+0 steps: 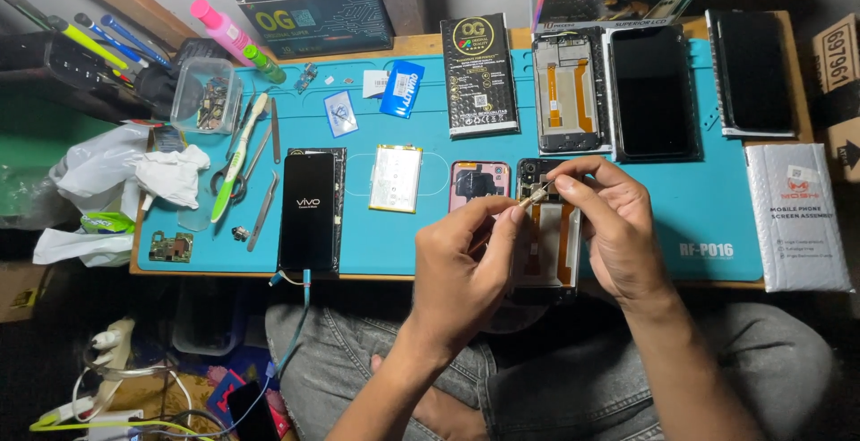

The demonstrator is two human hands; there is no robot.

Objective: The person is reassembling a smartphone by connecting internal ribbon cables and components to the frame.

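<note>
Both hands, left hand [466, 266] and right hand [609, 226], pinch a small metallic part [535, 194] between closed fingertips, just above the open phone frame [551, 244].

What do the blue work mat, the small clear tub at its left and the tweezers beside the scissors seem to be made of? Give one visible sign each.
Blue work mat: probably silicone or rubber, matte and flat.
Clear tub: plastic, see-through walls.
Tweezers: metal, thin with a grey sheen.

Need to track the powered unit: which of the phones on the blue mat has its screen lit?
The black phone at the mat's left front edge, cable plugged into its bottom. Its screen shows white lettering; the other screens and frames are dark or opened.
</note>
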